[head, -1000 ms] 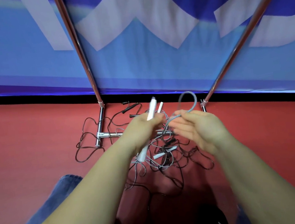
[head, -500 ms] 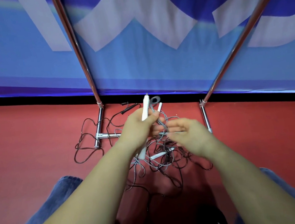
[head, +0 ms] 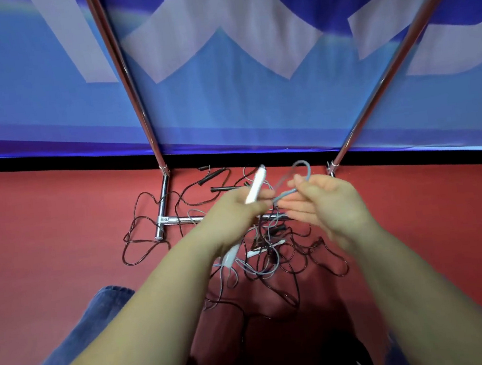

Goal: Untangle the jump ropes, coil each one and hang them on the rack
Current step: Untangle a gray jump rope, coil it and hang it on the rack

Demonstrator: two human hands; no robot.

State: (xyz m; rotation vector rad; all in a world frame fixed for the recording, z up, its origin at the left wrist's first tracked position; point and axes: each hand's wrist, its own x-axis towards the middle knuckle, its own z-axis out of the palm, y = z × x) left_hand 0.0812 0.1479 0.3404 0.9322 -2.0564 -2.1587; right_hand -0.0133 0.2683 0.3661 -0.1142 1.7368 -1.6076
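Left hand [head: 237,209] grips a white handle [head: 255,188], fingers curled round it. Right hand [head: 330,202] pinches a grey rope loop [head: 299,175] at thumb and forefinger, other fingers straight. Both held above the tangled ropes [head: 272,253] on the red floor [head: 44,234], against the rack [head: 162,212] base by the wall.

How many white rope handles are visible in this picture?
3. One white handle sticks up from the left hand; a second shows below that hand's wrist; a third lies on the floor in the tangle. More may be hidden under the hands.
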